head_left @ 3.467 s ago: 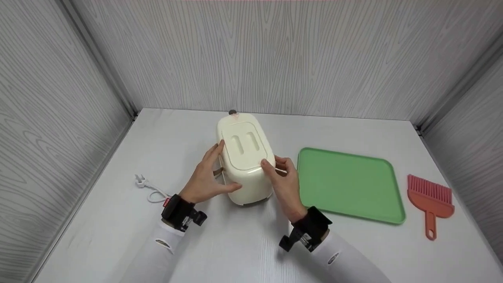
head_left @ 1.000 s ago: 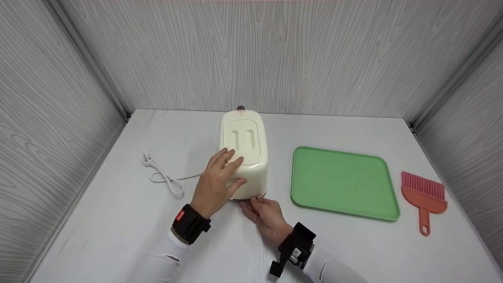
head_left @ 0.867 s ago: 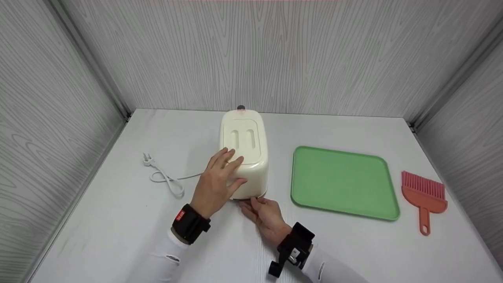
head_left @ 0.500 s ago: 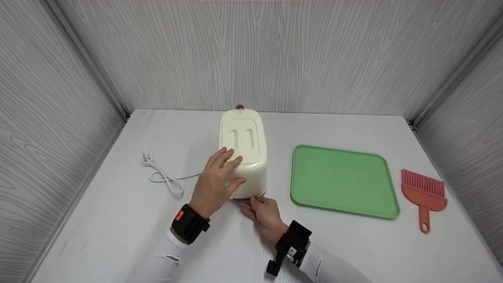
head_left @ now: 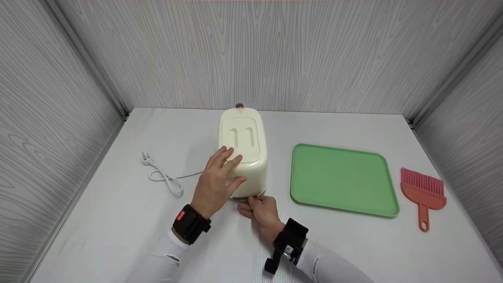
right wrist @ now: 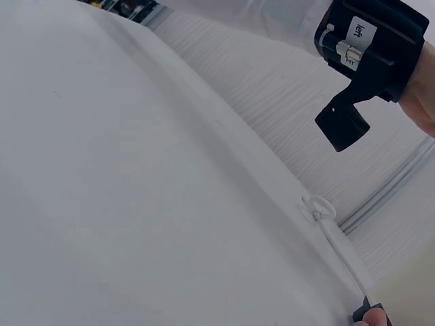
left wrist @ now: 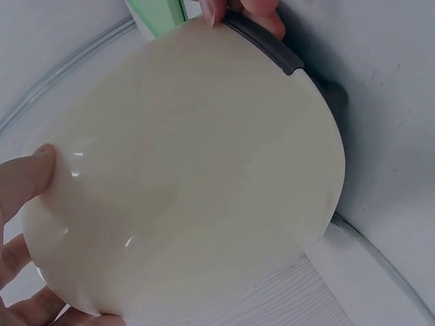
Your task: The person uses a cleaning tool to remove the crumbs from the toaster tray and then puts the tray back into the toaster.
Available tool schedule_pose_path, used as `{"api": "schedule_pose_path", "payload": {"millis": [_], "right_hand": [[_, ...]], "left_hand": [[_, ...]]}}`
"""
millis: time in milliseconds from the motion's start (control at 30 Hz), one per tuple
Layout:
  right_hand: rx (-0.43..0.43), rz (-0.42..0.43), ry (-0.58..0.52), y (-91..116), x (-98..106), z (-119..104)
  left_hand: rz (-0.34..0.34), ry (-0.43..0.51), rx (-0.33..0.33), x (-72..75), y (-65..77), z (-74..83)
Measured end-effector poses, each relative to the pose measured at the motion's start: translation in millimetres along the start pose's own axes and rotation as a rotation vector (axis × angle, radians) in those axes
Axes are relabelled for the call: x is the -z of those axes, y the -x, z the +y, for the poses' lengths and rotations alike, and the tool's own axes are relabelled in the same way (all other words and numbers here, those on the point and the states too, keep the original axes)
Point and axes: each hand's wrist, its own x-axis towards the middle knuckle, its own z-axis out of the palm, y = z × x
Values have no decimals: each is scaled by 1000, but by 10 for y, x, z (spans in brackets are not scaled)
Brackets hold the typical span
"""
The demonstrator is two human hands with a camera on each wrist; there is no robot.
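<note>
A cream toaster (head_left: 253, 175) with a lid (head_left: 245, 137) on top stands at the middle of the table, a dark knob (head_left: 239, 105) at its far end. My left hand (head_left: 214, 184) holds its near left corner, fingertips over the lid's edge and thumb on the near end. Low at that same end, my right hand (head_left: 266, 214) pinches the edge of the dark crumb tray (left wrist: 265, 42) between thumb and fingers. The left wrist view shows this dark strip curving along the base. Only a right fingertip (right wrist: 374, 316) shows in the right wrist view.
A white power cord (head_left: 169, 180) with a plug (head_left: 147, 159) lies left of the toaster. To the right is a green tray (head_left: 342, 181), with a red brush (head_left: 423, 194) beyond it. Grey wood-grain panels (head_left: 251, 51) rise around the table (head_left: 220, 251).
Earlier both hands held the toaster, which sat turned at an angle. It is now straighter, and my right hand has moved down to its base. During the last second, little has changed.
</note>
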Motion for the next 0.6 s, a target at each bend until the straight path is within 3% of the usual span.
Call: {"api": "schedule_pose_path", "payload": {"millis": [367, 600], "right_hand": [[-10, -44, 17, 11, 1, -52], [-9, 17, 26, -35, -6, 19]], "left_hand": [[17, 33, 6, -11, 4, -4], [21, 32, 7, -15, -4, -1]]}}
